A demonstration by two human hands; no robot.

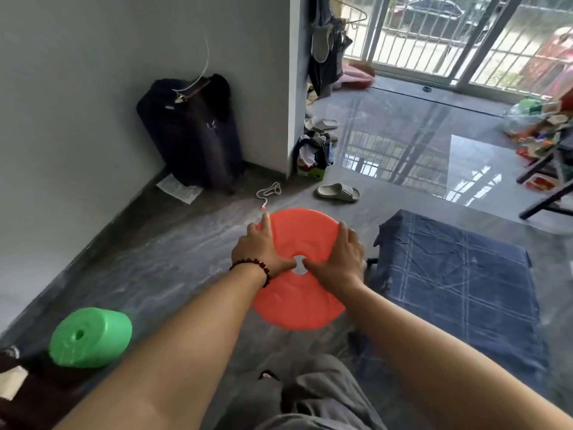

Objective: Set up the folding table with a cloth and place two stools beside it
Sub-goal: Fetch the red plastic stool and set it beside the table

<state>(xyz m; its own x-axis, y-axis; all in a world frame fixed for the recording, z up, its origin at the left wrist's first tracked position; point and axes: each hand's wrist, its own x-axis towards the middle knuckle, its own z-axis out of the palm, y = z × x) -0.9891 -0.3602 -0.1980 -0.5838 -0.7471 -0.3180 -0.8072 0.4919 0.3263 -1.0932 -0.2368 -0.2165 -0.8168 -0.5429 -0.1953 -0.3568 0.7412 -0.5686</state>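
Nearest to us are our own knees in grey trousers, and both bare forearms reach out over them.

Low on our left the green stool [90, 336] lies tipped on its side on the grey floor [173, 249], its seat facing us. It is well apart from everything else.

Ahead, the orange stool [297, 302] is under both palms. Our left hand [263, 249], with a bead bracelet [251, 265] at the wrist, lies spread on the left of the round seat. Our right hand [338, 259] lies spread on the right. On both, the fingers are straight and flat on the plastic, and the thumbs meet at the hole in the middle. They press on the seat rather than wrap round it. We cannot see the stool's legs from here.

Just beside it on the right, the blue checked cloth [459, 283] is already draped over the folding desk, which it hides.

Further off lie a grey slipper [338, 192] and a white cord [269, 190], and a dark suitcase [192, 135] stands in the corner.

We judge the desk and cloth done and the first stool being seated at the desk's side. Next we must check that it stands firm. Then we must turn left, grip the green stool, right it, and set it beside the desk too.
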